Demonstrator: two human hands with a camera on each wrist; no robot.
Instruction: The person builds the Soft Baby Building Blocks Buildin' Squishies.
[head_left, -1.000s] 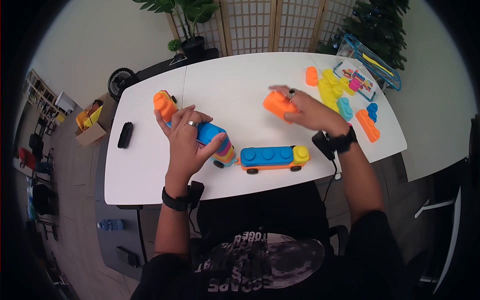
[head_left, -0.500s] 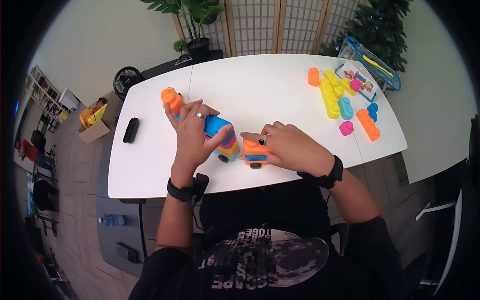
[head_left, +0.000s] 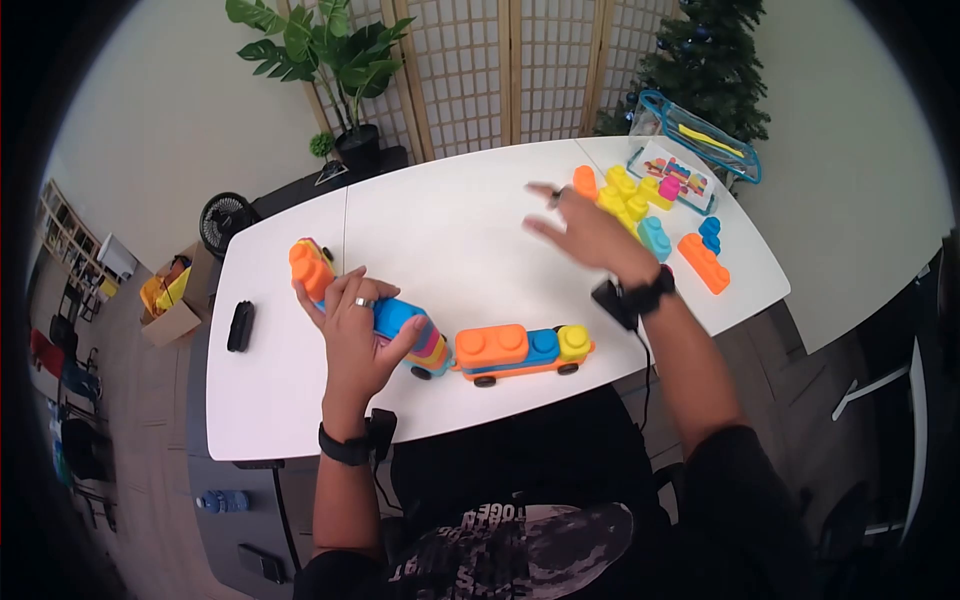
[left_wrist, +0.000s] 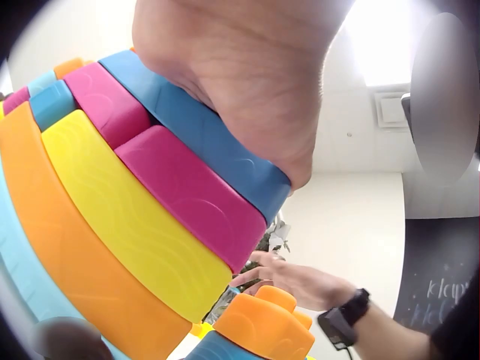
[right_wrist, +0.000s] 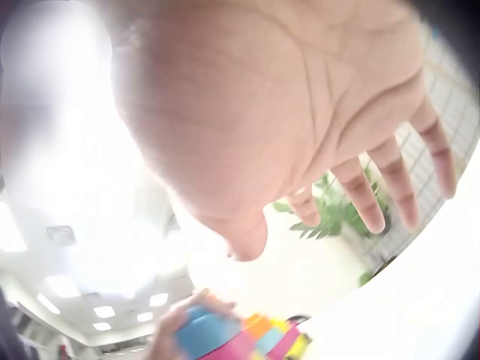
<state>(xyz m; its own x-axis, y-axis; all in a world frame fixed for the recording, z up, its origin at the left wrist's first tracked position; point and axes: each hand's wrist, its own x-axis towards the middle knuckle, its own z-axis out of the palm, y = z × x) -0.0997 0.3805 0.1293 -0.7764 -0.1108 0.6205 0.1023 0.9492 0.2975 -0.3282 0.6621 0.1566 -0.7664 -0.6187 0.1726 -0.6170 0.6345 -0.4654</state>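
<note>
My left hand grips the blue block on top of the left wheeled stack; in the left wrist view the palm covers part of that block, above magenta, yellow and orange layers. An orange block sits on the blue block of the right wagon, beside a yellow block. Raised over the table, my right hand has spread fingers and holds nothing; its bare palm fills the right wrist view.
Loose yellow, light blue and orange blocks lie at the table's right side, near a picture card and a clear bag. An orange-topped piece stands left of my left hand; a black case lies farther left.
The orange block went from my right hand onto the right wagon. That hand has let go and moved up and right toward the loose blocks. My left hand keeps its grip.
</note>
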